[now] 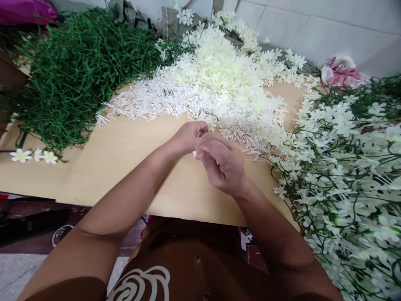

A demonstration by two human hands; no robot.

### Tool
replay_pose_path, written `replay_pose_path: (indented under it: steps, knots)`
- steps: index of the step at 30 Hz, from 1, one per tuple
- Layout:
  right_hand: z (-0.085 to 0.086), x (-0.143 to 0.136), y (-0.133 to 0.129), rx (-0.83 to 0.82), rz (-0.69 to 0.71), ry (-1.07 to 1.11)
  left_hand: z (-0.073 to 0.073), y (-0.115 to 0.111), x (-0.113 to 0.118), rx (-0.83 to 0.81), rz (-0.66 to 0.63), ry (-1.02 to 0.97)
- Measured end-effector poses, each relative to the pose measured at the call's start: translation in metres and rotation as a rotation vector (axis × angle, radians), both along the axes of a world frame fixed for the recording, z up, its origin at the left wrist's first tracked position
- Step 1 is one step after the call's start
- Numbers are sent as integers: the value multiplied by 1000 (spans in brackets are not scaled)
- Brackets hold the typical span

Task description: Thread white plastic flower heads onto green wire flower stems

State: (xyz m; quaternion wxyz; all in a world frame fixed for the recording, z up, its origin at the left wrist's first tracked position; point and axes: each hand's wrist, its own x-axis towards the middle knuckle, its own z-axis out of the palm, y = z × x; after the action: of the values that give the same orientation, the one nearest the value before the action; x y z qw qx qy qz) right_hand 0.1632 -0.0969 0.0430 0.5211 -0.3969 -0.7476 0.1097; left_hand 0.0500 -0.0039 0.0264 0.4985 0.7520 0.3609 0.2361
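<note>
My left hand (190, 136) and my right hand (222, 161) meet over the tan board (125, 146), fingers closed and touching. A small white bit (194, 154) shows at the fingertips of my right hand; what it belongs to is hidden. Whatever my left fingers pinch is too small to name. Just beyond the hands lies a heap of white stamen-like pieces (153, 98), and behind it a pile of pale artificial flower heads (222, 62).
Green plastic stems (90, 62) are heaped at the back left. Assembled white flowers on green stems (351, 184) cover the right side. A few loose flowers (21, 155) lie at the left. A pink-and-white bag (341, 74) rests near the tiled wall (313, 33).
</note>
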Motion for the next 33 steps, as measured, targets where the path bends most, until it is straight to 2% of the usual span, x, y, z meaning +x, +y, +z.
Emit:
replay_pose_path:
  steps: [2,4,6,9,12,15,19,26,33]
  knots:
    - [-3,5,2,-119,-32,70,3,0,-1,-61,-7,-66]
    - [-10,14,7,-267,-126,204,6,-1,-2,-98,80,-97]
    - [-17,21,11,-369,-152,328,8,-2,-3,-191,154,-109]
    - [-24,23,15,-458,-45,376,8,-2,-6,-408,149,-123]
    - [-29,21,18,-523,20,382,8,-1,-8,-474,127,-102]
    - [-32,21,19,-527,-23,393,9,0,-8,-428,193,-116]
    - [-32,20,18,-511,-182,274,7,-1,-5,-360,281,-189]
    - [-35,19,17,-345,-437,-12,5,-8,2,-351,247,-183]
    - [-37,20,18,-287,-492,-142,1,-9,0,-247,186,-153]
